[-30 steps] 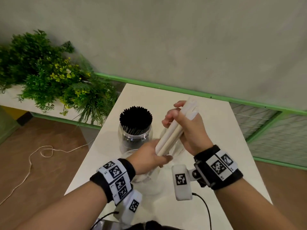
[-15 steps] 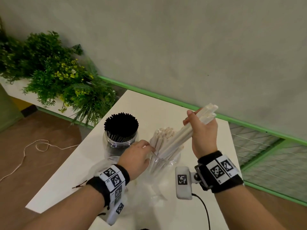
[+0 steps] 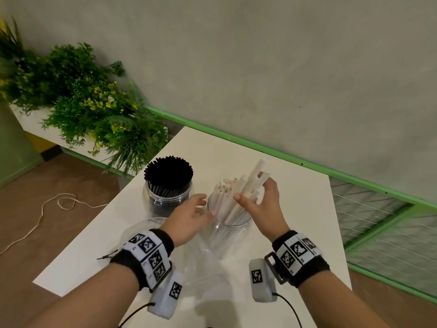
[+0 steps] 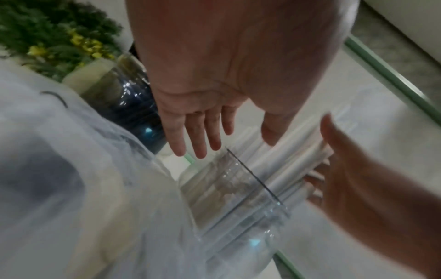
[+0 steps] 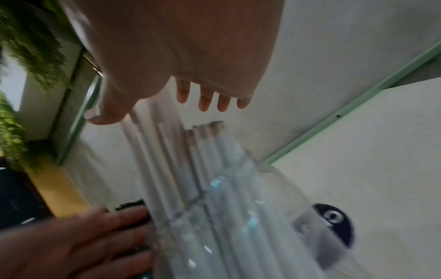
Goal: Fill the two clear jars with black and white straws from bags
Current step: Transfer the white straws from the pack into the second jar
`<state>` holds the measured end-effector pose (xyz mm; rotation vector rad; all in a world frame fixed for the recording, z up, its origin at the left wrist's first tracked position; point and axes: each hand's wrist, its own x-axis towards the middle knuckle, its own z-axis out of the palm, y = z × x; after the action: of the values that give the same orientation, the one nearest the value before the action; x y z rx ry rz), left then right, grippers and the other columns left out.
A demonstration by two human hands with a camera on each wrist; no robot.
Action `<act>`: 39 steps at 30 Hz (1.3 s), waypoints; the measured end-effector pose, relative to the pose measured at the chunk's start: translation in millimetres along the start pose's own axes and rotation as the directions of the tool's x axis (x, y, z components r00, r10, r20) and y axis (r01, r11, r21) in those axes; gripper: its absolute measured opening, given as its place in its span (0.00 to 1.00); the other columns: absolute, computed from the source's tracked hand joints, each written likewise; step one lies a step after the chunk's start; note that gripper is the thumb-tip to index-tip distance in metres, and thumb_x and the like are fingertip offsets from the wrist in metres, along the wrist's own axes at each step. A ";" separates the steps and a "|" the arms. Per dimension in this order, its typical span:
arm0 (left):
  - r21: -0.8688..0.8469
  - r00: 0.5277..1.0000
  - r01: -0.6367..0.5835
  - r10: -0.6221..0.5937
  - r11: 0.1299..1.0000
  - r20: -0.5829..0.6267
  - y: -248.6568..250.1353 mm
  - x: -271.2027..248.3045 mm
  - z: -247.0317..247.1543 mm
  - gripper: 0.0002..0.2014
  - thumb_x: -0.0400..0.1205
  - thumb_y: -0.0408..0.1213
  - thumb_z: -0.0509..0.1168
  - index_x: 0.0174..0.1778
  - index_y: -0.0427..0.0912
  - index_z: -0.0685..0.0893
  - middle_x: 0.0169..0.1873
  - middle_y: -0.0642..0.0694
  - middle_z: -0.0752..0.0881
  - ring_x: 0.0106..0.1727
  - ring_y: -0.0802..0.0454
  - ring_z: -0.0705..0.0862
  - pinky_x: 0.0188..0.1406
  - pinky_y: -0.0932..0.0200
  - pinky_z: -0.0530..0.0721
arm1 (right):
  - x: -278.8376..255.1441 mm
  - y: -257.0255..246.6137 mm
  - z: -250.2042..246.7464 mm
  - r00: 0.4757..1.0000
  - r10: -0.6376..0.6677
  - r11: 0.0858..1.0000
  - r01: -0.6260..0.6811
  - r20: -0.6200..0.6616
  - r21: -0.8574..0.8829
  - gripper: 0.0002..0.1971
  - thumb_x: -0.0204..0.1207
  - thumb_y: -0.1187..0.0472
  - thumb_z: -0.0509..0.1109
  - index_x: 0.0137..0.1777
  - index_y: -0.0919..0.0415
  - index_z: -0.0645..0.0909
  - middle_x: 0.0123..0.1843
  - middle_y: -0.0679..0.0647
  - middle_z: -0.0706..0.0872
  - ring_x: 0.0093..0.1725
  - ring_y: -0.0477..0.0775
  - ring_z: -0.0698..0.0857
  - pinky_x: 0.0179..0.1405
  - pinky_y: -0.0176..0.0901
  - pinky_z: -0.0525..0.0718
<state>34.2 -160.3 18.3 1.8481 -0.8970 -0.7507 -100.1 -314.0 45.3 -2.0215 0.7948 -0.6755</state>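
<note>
From the head view, two clear jars stand side by side near the middle of the white desk (image 3: 295,209). The jar toward the left edge (image 3: 168,198) is packed with black straws (image 3: 168,172), their tips level above its mouth. The jar beside it (image 3: 233,229) holds white straws (image 3: 233,200) that fan out loosely, a few standing taller than the rest. The left hand (image 3: 189,217) has its fingers straight and spread, fingertips at the left side of the white bundle, gripping nothing. The right hand (image 3: 261,205) is likewise spread open against the right side of the bundle — palm toward the straws, thumb out, nothing pinched. Crumpled clear plastic (image 3: 203,275) lies toward the near edge, between the wrists. Green plants (image 3: 78,102) sit off the desk's far left corner.

In the left wrist view, blurred, the left hand (image 4: 203,105) shows extended fingers above the clear jar's rim (image 4: 253,181), with the right hand (image 4: 346,169) flat against the white straws (image 4: 293,156).

In the right wrist view the right hand (image 5: 190,66) is open over the straw tips (image 5: 203,130) — the left hand (image 5: 78,241) lies flat against the jar's side (image 5: 238,226).
</note>
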 end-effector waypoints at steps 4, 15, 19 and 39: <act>-0.168 0.990 0.106 -0.089 0.980 0.106 6.6 12.6 4.5 0.41 0.80 0.53 0.67 0.84 0.48 0.53 0.81 0.51 0.61 0.81 0.52 0.61 0.77 0.52 0.65 | -17.7 36.2 0.9 0.978 0.156 0.987 -0.159 0.136 0.011 0.68 0.45 0.19 0.73 0.84 0.50 0.51 0.82 0.49 0.58 0.81 0.50 0.58 0.80 0.56 0.62; -0.102 0.986 0.000 0.016 0.995 0.165 13.6 49.5 19.4 0.32 0.61 0.71 0.73 0.59 0.75 0.69 0.62 0.54 0.83 0.65 0.57 0.82 0.69 0.49 0.79 | -2.5 31.4 19.9 0.964 0.038 0.933 -0.129 0.264 0.336 0.38 0.62 0.73 0.83 0.68 0.52 0.70 0.60 0.53 0.87 0.61 0.50 0.87 0.54 0.40 0.85; -0.225 0.986 -0.043 0.078 0.974 0.150 30.5 47.0 16.3 0.42 0.58 0.73 0.72 0.65 0.64 0.65 0.62 0.53 0.83 0.65 0.58 0.82 0.68 0.53 0.79 | 4.9 22.7 23.2 0.976 0.015 0.922 -0.097 0.215 0.376 0.38 0.66 0.74 0.79 0.71 0.52 0.64 0.60 0.54 0.86 0.60 0.52 0.87 0.55 0.45 0.86; 0.188 0.973 -0.225 0.210 0.956 0.095 20.1 27.0 -11.4 0.36 0.72 0.39 0.78 0.74 0.61 0.71 0.69 0.56 0.73 0.58 0.61 0.78 0.55 0.62 0.83 | -4.3 37.6 13.9 0.986 -0.162 0.984 0.165 0.050 -0.068 0.54 0.64 0.56 0.84 0.81 0.45 0.49 0.76 0.46 0.61 0.74 0.40 0.63 0.72 0.31 0.65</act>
<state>52.8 -183.6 37.7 1.8626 -1.2401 -0.6133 -103.9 -320.6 5.7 -2.1766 0.6404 -0.7006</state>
